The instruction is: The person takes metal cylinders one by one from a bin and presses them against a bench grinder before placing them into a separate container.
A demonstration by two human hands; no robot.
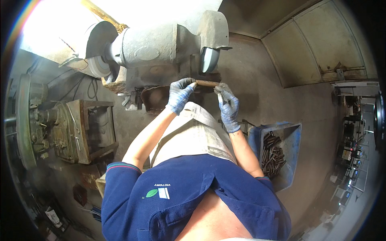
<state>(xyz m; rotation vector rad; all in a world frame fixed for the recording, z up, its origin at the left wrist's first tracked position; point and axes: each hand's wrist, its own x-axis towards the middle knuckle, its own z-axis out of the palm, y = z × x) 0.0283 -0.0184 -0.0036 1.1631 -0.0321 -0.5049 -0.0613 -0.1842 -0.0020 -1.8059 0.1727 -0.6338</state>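
Observation:
Both my hands wear blue-grey work gloves. Between them, level, is a short brown metal bar point(207, 83). My left hand point(179, 96) pinches its left end, and my right hand point(228, 106) has its fingers closed at the right end. The bar is just below the right-hand wheel point(210, 60) of a grey bench grinder point(150, 46). Whether bar and wheel touch is too small to tell. A metal guard point(214, 30) covers the wheel's upper part. Under the bar, a dark rest partly shows.
By my right forearm stands a blue bin point(292, 154) holding many brown metal pieces point(272, 156). The grinder's other wheel point(98, 66) is at the far left. A greenish machine point(66, 132) stands left. Metal cabinet doors point(313, 44) are at the far right. A pale apron point(189, 138) covers my lap.

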